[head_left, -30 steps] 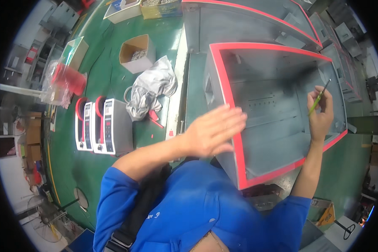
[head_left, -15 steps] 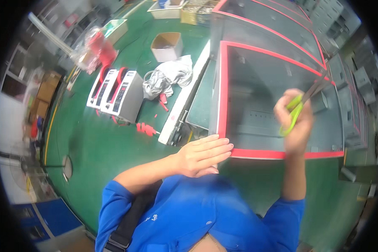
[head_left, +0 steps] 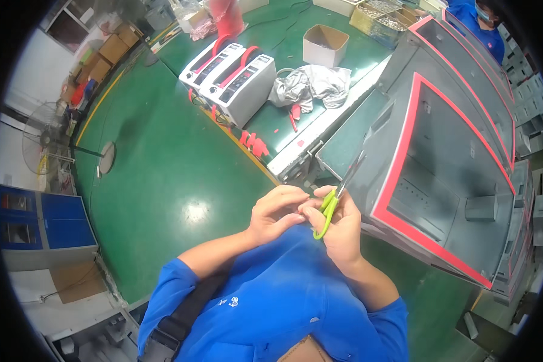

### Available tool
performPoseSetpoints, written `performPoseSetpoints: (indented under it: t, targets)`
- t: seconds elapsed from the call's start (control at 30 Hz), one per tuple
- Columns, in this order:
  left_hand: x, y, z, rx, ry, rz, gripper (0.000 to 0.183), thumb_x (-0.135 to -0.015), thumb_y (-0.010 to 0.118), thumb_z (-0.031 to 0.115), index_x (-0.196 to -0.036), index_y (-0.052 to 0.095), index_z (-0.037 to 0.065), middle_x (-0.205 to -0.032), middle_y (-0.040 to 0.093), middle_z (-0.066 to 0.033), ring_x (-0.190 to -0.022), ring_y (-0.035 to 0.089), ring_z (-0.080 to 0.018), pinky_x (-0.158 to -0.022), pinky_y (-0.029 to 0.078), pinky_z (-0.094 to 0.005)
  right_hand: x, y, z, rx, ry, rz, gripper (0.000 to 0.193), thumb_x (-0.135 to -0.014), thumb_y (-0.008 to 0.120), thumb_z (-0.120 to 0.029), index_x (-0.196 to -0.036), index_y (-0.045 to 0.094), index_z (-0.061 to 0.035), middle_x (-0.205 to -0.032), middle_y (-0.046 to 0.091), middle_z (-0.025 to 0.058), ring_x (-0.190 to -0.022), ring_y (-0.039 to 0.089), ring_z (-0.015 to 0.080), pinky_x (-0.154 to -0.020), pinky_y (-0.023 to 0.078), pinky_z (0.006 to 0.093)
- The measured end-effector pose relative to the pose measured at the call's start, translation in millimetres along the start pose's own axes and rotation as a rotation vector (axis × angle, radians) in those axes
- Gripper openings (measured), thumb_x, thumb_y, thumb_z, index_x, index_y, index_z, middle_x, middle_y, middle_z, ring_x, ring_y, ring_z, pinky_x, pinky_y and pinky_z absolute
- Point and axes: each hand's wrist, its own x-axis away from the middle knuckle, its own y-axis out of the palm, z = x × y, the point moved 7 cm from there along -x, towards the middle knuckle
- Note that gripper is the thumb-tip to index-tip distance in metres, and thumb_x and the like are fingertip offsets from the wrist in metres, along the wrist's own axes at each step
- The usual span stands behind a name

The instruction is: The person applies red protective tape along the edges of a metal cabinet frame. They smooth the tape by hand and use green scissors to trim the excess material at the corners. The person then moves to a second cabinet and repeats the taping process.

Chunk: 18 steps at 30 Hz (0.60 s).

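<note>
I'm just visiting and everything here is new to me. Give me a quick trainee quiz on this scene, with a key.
1. What does the right hand hold?
2. True or false: the two white machines stand right of the grey cloth.
3. Fill in the colour: a ____ border edges the nearest grey cabinet's opening.

Key:
1. Green-handled scissors.
2. False; they stand left of it.
3. Red.

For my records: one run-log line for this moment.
right hand: holds scissors | left hand: beside right hand | red-edged box: at right
</note>
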Motion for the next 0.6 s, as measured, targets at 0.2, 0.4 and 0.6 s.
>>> performPoseSetpoints:
  t: [0.2,0.4,0.6]
  targets:
    - [-6,-41,-12,-0.129,0.009,0.018,0.019,-0.073,0.064,-0.004,-0.092,0.065,0.000,-0.093,0.059,-0.0108,-0.083,0.058,-0.0191,-0.071,0.048,-0.0283,-27,16,30,-0.042,0.179,0.004,0.031,-0.079,0.063,-0.001,-0.106,0.048,-0.0007,-0.090,0.061,0.0099,-0.084,0.060,0.0143,-0.073,0.048,0.0246]
    - [-23,-100,-44,0.023,-0.393,0.264,0.009,-0.078,0.062,0.001,-0.086,0.066,-0.002,-0.090,0.060,-0.0096,-0.074,0.056,-0.0123,-0.062,0.046,-0.0245,-49,52,54,0.058,0.267,-0.261,0.032,-0.083,0.058,-0.009,-0.112,0.048,0.0004,-0.087,0.061,0.0107,-0.081,0.056,0.0138,-0.073,0.045,0.0250]
    - [-33,-91,-77,0.644,-0.726,0.153,0.022,-0.083,0.062,0.015,-0.095,0.064,-0.003,-0.086,0.060,-0.0093,-0.069,0.052,-0.0121,-0.059,0.043,-0.0233,-54,68,70,-0.027,0.308,-0.405,0.036,-0.082,0.057,-0.018,-0.112,0.048,0.0010,-0.084,0.060,0.0099,-0.077,0.055,0.0136,-0.071,0.044,0.0258]
